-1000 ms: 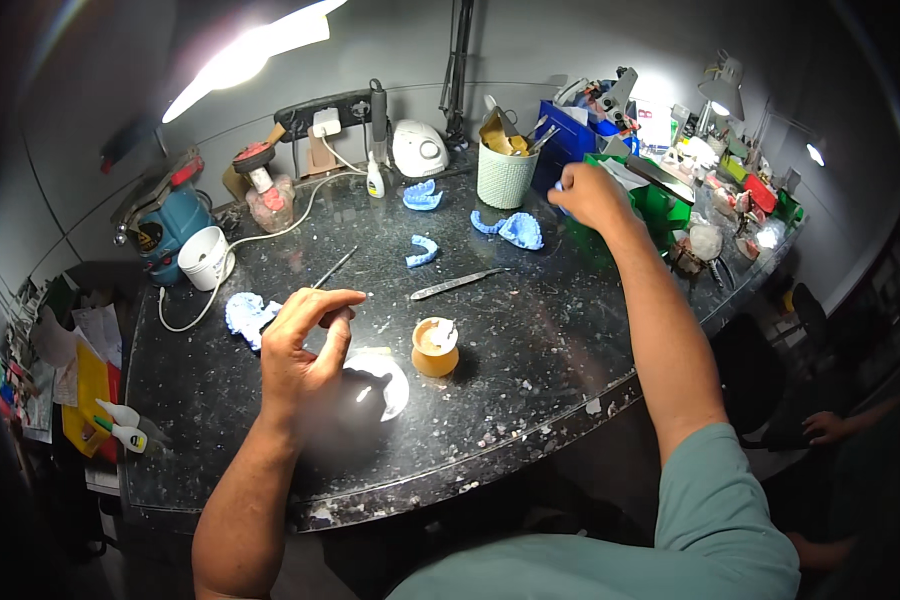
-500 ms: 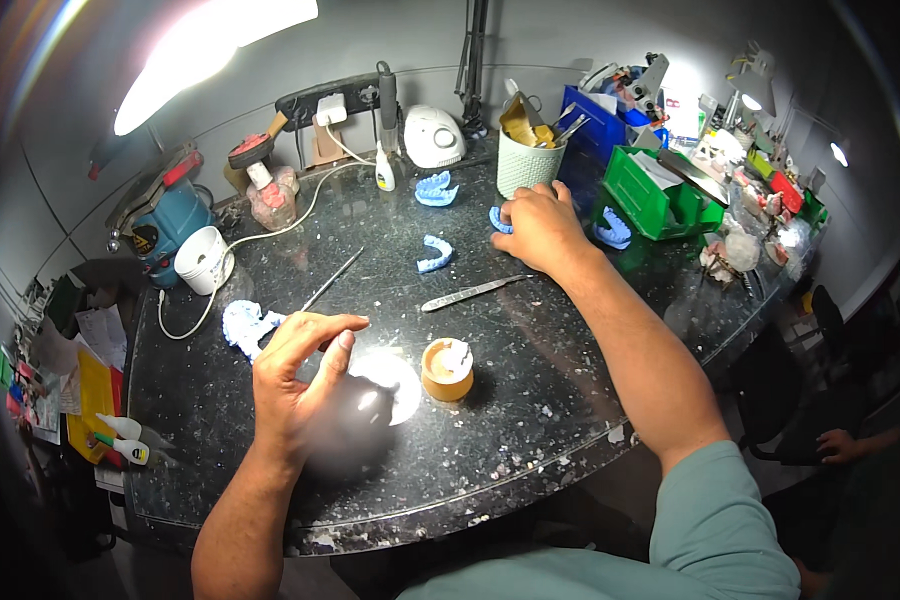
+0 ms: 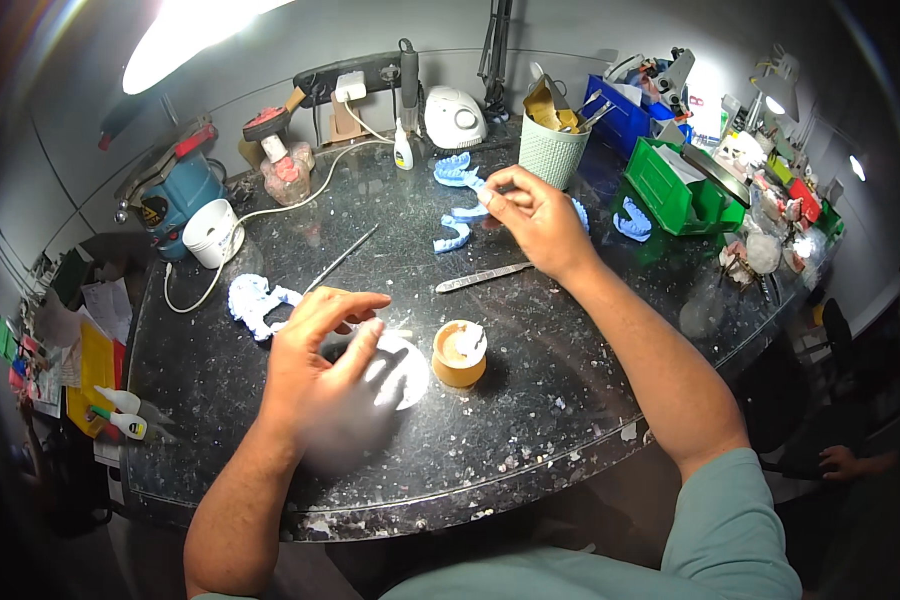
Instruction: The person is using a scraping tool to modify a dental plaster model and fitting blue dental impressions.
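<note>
The right hand [image 3: 530, 215] is raised over the far middle of the dark speckled surface [image 3: 570, 400], its thumb and fingertips pinched shut on a small blue piece [image 3: 480, 186] that sticks out toward 10 o'clock from the hand. Just beyond it at 11 o'clock lies a blue dental arch model [image 3: 454, 170]; another blue arch [image 3: 452, 238] lies at 8 o'clock from the hand, with a flat metal blade [image 3: 484, 277] at 7 o'clock, long axis running 8 to 2.

The left hand [image 3: 315, 370] hovers nearer the body, fingers loosely curled and partly blurred; I cannot tell whether it holds anything. A white round dish [image 3: 405, 372] lies under its fingertips, and a small tan cup [image 3: 459, 353] of white paste sits at 3 o'clock from it.
</note>
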Action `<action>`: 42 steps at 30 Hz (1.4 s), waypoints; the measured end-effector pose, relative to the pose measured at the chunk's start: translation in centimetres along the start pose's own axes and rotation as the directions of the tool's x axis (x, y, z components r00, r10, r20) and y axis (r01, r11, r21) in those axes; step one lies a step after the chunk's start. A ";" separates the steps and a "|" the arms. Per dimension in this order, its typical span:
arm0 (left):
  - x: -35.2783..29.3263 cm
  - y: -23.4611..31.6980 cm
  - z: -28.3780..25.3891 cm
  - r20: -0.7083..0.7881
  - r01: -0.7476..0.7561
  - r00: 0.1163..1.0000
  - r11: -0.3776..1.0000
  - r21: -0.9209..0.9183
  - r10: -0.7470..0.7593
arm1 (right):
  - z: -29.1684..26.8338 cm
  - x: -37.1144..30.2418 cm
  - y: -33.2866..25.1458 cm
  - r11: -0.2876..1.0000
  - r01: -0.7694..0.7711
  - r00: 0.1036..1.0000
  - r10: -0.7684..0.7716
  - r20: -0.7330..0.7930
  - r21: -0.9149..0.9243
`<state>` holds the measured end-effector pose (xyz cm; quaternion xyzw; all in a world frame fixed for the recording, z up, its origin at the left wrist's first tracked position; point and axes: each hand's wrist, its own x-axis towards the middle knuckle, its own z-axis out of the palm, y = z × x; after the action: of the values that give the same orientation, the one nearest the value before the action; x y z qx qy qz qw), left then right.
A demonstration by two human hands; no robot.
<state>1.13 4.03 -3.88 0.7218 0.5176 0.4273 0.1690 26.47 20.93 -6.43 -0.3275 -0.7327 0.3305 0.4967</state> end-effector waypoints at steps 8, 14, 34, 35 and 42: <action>-0.2 1.8 3.5 0.229 -0.226 0.954 0.967 0.117 0.195 | -5.2 0.5 -2.4 0.883 -0.133 0.893 0.303 0.331 -0.451; 3.4 -0.3 3.3 0.047 -0.113 0.993 0.987 0.112 0.108 | -7.2 0.3 -2.3 0.864 -0.027 0.830 0.299 0.470 -0.503; 21.3 -7.3 11.8 -0.124 0.144 0.986 0.940 0.309 -0.110 | -1.4 -0.9 0.2 0.737 0.374 0.907 -0.166 0.386 -0.562; 20.5 -6.7 10.8 -0.242 0.154 0.966 0.953 0.261 -0.090 | -0.8 -1.2 0.5 0.724 0.375 0.916 -0.192 0.352 -0.579; 12.0 -5.3 5.1 0.103 0.331 0.934 0.720 -0.610 -0.343 | -0.3 -0.8 1.2 0.761 0.267 0.936 -0.059 0.346 -0.591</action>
<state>3.20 17.91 -5.18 0.5162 0.4726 0.5412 0.4662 27.15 20.99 -7.68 -0.3533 -0.8944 0.0679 0.2656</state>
